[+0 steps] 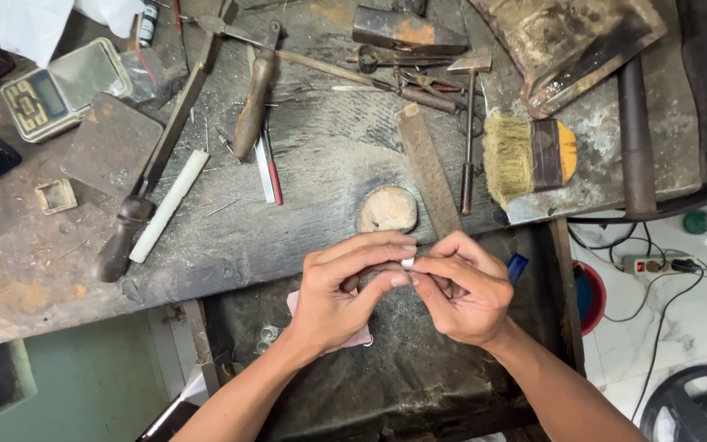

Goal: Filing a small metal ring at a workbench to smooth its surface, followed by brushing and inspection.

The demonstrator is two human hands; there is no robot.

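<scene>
My left hand (345, 290) and my right hand (464, 286) meet fingertip to fingertip over an open dark drawer (403, 376) below the workbench edge. Between the fingertips of both hands sits a small white piece (407, 263), pinched from both sides; most of it is hidden by the fingers. A pink cloth (353, 337) lies in the drawer under my left hand. A worn wooden bench peg (388, 209) sticks out from the bench just above the hands.
The dusty workbench (304, 213) carries a flat file (429, 168), a small hammer (468, 123), a straw brush (525, 157), wooden-handled tools (137, 209), a white rod (170, 205), a pocket scale (63, 86) and pliers (403, 82). A power strip (656, 265) lies on the white floor at right.
</scene>
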